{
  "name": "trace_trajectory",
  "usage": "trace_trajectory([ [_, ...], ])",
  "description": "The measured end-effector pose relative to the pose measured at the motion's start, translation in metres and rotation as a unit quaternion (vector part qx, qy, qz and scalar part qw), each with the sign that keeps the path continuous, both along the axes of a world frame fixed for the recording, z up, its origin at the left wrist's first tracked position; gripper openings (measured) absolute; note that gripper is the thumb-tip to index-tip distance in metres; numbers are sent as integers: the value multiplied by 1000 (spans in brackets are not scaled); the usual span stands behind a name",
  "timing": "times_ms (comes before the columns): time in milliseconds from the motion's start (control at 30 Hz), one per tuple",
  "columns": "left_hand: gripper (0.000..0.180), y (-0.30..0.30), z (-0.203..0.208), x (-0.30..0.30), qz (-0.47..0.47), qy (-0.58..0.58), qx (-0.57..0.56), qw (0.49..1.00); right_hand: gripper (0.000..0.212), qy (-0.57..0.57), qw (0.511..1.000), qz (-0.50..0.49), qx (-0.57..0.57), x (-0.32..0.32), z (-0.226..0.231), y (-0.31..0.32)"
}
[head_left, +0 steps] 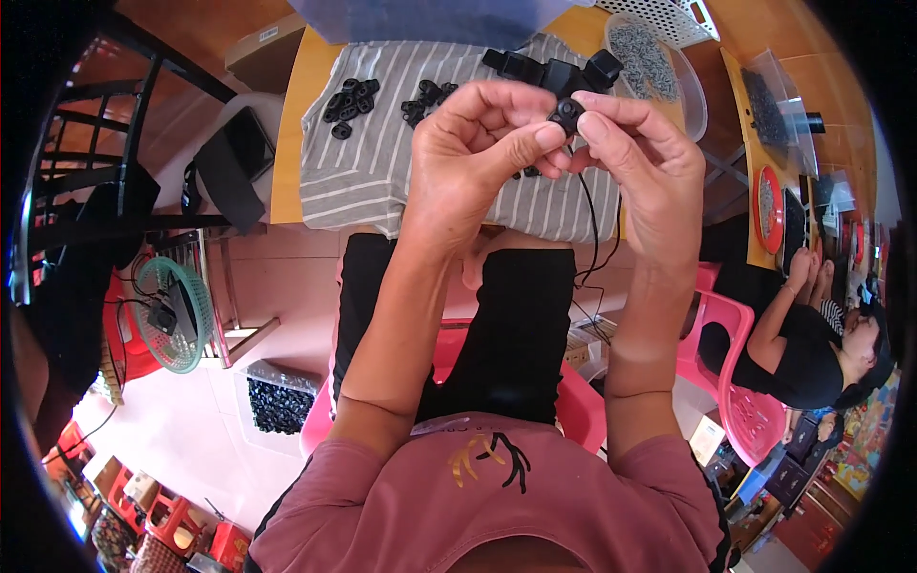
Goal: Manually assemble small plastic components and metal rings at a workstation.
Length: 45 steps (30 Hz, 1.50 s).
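Note:
Above the table, both my hands meet at a small black round part (566, 116) with a raised ring on its face. My right hand (645, 167) pinches it between thumb and fingertips. My left hand (482, 153) has its thumb and fingers closed against the part's left side. Beneath them lies a grey striped cloth (353, 181). Two small piles of black plastic parts, a left pile (351, 103) and a middle pile (420, 100), rest on it. Some more black pieces are partly hidden under my hands.
A black device with blocky arms (556, 73) sits behind my hands. Beyond it stand a tub of small grey pieces (642, 62) and a blue bin (420, 21). A thin black cable (594, 215) hangs at the table's front. A co-worker (812, 353) sits at the right.

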<state>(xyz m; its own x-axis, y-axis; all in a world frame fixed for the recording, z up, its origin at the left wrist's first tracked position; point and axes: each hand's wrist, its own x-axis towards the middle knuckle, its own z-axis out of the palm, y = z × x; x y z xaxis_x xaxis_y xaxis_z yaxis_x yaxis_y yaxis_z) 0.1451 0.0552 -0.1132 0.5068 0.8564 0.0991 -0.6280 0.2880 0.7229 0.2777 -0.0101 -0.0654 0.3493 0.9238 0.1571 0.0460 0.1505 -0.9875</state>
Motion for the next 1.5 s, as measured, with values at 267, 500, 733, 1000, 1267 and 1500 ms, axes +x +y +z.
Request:
trace_trajectory([
  [267, 32, 8, -6, -9, -26, 41, 183, 982, 29, 72, 985, 137, -75, 21, 10, 5],
  [500, 29, 9, -12, -8, 7, 111, 280, 954, 31, 69, 976, 151, -137, 21, 6, 5],
  [733, 27, 12, -12, -5, 35, 151, 300, 941, 33, 68, 982, 132, -117, 17, 1, 5],
  [1000, 22, 11, -7, -8, 60, 195, 352, 913, 28, 128, 979, 123, -104, 12, -4, 0],
  [1267, 19, 6, 1, -18, 39, 169, 325, 930, 34, 188, 949, 183, -175, 14, 8, 1],
  [1500, 30, 16, -3, -15, 7, 102, 255, 962, 38, 144, 950, 226, -162, 23, 11, 20],
])
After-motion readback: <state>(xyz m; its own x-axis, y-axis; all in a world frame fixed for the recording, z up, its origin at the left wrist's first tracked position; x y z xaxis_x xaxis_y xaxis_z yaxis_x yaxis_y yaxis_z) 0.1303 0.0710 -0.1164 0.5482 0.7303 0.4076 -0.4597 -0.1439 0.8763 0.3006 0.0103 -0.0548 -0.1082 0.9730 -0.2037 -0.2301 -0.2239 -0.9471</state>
